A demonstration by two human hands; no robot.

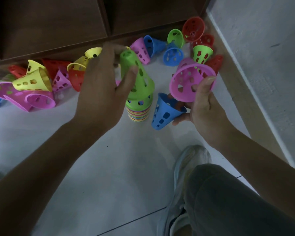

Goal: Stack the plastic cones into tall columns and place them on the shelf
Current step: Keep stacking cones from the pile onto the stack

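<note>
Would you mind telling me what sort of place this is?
Probably an indoor room, a home or playroom: pale tiled floor, dark wooden shelf unit by a white wall, and plastic cones scattered about.

Head camera, looking steeply down, close over floor (pixel 95 167) (single view, wide-angle).

A pale tiled floor (pixel 95 167); on it a white shoe (pixel 191 160), with a grey wall (pixel 271 48) right of it.
</note>
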